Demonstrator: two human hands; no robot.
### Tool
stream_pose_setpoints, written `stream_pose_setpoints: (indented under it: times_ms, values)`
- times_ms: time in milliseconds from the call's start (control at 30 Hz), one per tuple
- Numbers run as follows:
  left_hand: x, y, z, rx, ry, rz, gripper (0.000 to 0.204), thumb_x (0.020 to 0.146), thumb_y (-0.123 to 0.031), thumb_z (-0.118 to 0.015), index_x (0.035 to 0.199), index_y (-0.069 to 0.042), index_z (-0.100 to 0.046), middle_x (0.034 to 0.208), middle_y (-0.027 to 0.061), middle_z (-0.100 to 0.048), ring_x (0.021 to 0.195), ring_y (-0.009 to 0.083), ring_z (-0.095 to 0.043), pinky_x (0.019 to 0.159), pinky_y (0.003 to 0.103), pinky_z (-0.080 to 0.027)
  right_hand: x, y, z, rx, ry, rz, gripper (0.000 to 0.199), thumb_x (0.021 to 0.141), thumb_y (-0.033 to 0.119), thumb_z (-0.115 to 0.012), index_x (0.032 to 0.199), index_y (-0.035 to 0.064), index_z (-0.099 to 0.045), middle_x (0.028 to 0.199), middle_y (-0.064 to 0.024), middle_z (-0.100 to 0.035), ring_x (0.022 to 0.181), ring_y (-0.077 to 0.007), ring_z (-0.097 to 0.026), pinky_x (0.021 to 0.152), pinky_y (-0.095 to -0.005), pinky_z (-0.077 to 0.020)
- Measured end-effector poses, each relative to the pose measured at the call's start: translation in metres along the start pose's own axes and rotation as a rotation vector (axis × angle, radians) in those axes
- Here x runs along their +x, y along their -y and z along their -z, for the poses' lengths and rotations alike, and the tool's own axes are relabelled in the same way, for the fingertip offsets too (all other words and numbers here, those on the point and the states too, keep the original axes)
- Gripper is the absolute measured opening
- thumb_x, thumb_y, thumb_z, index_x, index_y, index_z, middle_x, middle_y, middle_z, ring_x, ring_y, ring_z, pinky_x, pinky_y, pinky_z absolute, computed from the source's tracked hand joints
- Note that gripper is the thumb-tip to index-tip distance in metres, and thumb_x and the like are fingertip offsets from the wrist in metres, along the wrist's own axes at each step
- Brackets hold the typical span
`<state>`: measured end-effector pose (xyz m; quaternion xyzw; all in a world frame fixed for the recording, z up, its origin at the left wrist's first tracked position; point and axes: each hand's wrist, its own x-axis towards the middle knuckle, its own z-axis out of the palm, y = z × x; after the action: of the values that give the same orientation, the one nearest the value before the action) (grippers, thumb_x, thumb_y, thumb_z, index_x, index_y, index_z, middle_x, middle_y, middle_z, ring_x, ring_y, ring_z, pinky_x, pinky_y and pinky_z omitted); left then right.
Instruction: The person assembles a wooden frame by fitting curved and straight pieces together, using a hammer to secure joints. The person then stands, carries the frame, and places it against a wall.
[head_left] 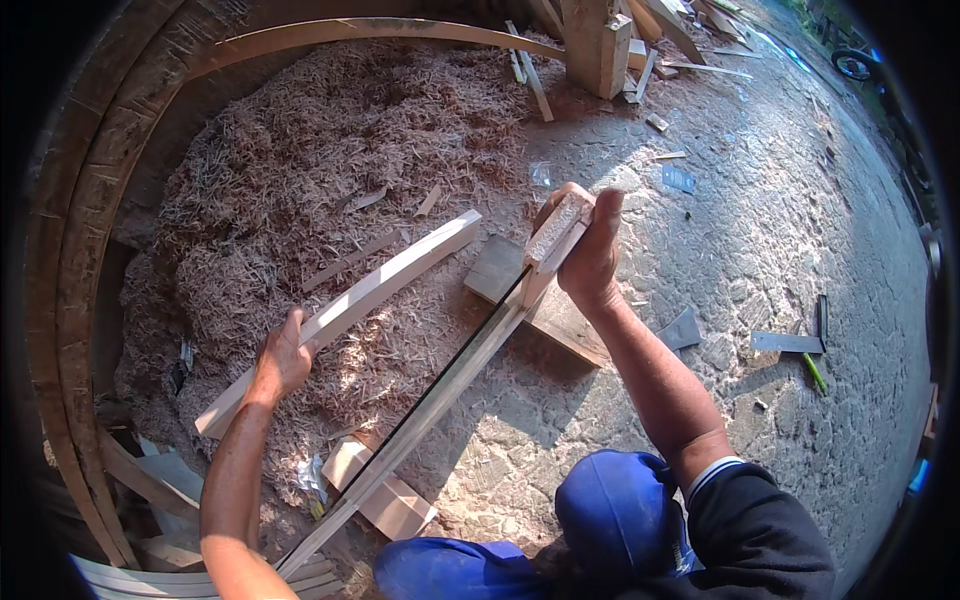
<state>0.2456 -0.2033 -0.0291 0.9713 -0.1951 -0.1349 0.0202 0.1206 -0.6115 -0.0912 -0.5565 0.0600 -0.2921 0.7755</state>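
Observation:
My left hand (283,357) is closed around a pale squared wooden batten (395,272), which slants up and to the right above the shavings. My right hand (592,258) grips a short wooden crosspiece (556,235), its thumb up along the side and its rough end turned upward. That crosspiece meets the far end of a long wooden rail (450,385), along which a dark strip or groove runs. Whether the two are joined is hard to see. Beneath the rail are a wooden block (400,505) near my knees and a flat board (560,330) farther off.
A large heap of wood shavings (270,180) covers the ground at the left, bordered by curved timbers (85,290). On the rough floor at the right lie a try square (790,342), a green pencil or marker (815,373) and a grey metal piece (680,330). A wooden post (597,50) stands far off.

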Motion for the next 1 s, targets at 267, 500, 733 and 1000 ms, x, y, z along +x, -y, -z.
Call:
stream_pose_setpoints:
  times_ms: [267,500,733,1000]
  values:
    - [-0.080,-0.042,0.087,0.178,-0.306,-0.157,0.065,0.090,-0.009,-0.061,0.152,-0.011,-0.044,0.130,0.0241,-0.063,0.119,0.0429,-0.062,0.098,0.048,-0.050,0.013,0.019,-0.020,-0.367,-0.091,0.174,0.087,0.102,0.073,-0.015,0.077,-0.0009,-0.054,0.066,-0.0174,-0.054,0.067,-0.0265,-0.051,0.069,-0.0463,-0.0441]
    - [-0.144,-0.040,0.141,0.190,-0.463,-0.126,0.052,0.094,-0.015,-0.049,0.143,0.002,-0.054,0.136,0.0282,-0.060,0.123,0.0429,-0.061,0.105,0.045,-0.046,0.028,0.021,-0.034,-0.426,-0.053,0.178,0.082,0.105,0.066,-0.015,0.080,-0.0006,-0.056,0.072,-0.0279,-0.057,0.076,-0.0500,-0.057,0.076,-0.0548,-0.0436]
    - [-0.177,-0.031,0.165,-0.025,-0.499,-0.002,0.051,0.104,-0.042,-0.052,0.121,0.004,-0.065,0.100,0.0222,-0.070,0.093,0.0296,-0.066,0.086,0.041,-0.050,0.036,0.014,-0.037,-0.497,0.012,0.146,0.086,0.103,0.065,-0.010,0.088,0.0021,-0.066,0.084,-0.0282,-0.068,0.094,-0.0503,-0.064,0.085,-0.0566,-0.0465]
    - [-0.200,-0.037,0.160,-0.039,-0.516,0.020,0.067,0.103,-0.059,-0.049,0.108,0.005,-0.068,0.085,0.0149,-0.067,0.083,0.0205,-0.060,0.077,0.038,-0.049,0.053,0.005,-0.053,-0.617,0.019,0.162,0.080,0.104,0.062,-0.013,0.103,0.0083,-0.072,0.103,-0.0256,-0.071,0.107,-0.0483,-0.064,0.093,-0.0565,-0.0468]
